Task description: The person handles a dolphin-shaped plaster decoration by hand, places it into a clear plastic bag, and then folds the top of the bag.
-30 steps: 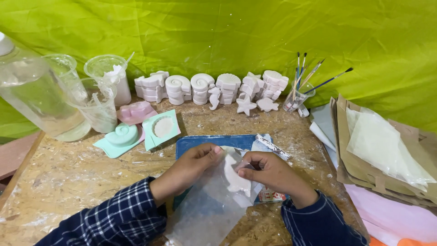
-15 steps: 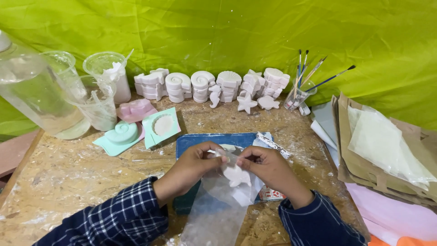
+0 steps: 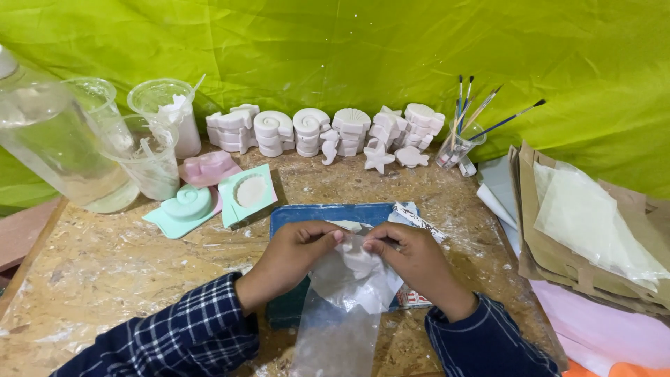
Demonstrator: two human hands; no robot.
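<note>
Both hands pinch the mouth of a clear plastic bag point(image 3: 349, 307) over the blue mat point(image 3: 307, 215): left hand point(image 3: 296, 255) and right hand point(image 3: 412, 258) closed on its edges. A small white plaster cast point(image 3: 359, 262) sits partly inside it, so the bagging looks about half done, while rows of white plaster shell casts point(image 3: 328, 131) stand unbagged along the back of the chipboard table point(image 3: 105, 258).

Green backdrop point(image 3: 335, 49), white casts point(image 3: 328, 131), navy plaid sleeves point(image 3: 181, 338)

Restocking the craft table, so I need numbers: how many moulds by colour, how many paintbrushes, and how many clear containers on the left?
Mint-green moulds: 2
Pink mould: 1
Paintbrushes in the jar: about 5, bunched
Clear containers: 4
Total: about 12
Both hands, left hand and right hand, hold a white cast in a clear bag.
</note>
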